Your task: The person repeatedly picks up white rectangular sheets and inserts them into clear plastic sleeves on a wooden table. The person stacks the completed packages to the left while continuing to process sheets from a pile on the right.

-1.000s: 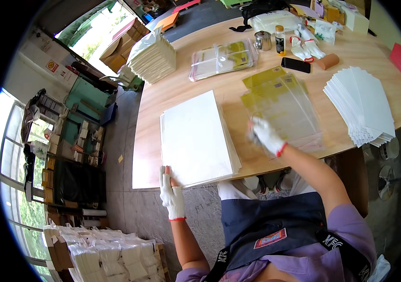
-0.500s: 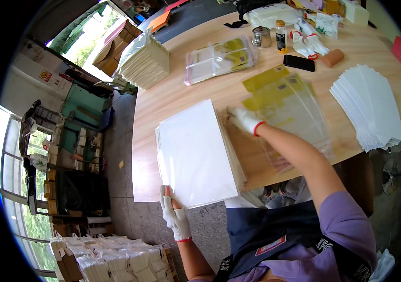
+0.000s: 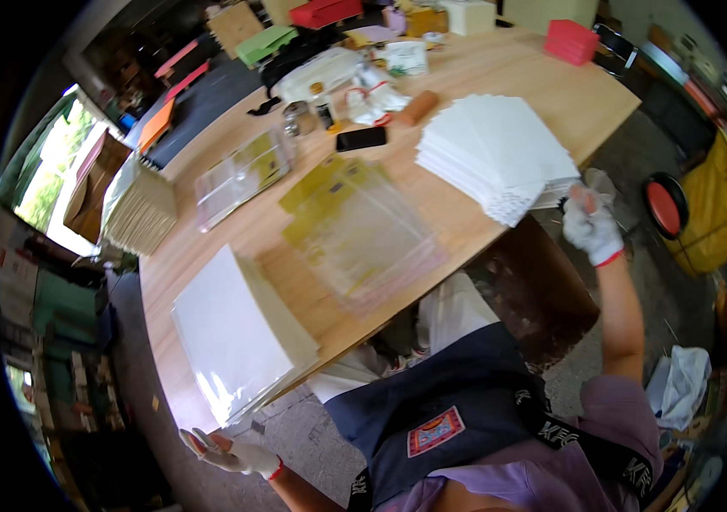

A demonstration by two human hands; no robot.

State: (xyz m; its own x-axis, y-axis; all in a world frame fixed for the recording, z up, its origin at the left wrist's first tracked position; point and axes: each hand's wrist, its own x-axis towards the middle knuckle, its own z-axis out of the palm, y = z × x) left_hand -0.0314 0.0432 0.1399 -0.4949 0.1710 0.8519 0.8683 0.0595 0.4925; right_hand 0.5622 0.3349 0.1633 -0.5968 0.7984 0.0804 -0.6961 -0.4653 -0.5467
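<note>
Both my hands wear white gloves with red cuffs that leave some fingertips bare. My left hand [image 3: 228, 452] is open, its fingers stretched out just off the near edge of a stack of white sheets in clear sleeves [image 3: 235, 341] at the table's left corner. Out to the right, my right hand [image 3: 592, 224] is open and somewhat blurred beside the near right corner of a fanned pile of white sheets [image 3: 495, 154]. I cannot tell whether its fingertips touch the pile. Between the two piles lie clear plastic sleeves with yellow-green printing [image 3: 355, 230].
Behind lie bundled sleeves [image 3: 242, 177], a tall stack of sheets [image 3: 139, 205], a black phone [image 3: 362, 138], a metal pot [image 3: 298, 118], a bottle [image 3: 323, 107], an orange-brown roll [image 3: 419, 108] and spare gloves [image 3: 373, 104]. A brown box [image 3: 542, 286] stands below the table's edge.
My view has turned to the right. My right hand has moved from beside the sleeved stack to the fanned pile. My left hand has come off the stack's edge.
</note>
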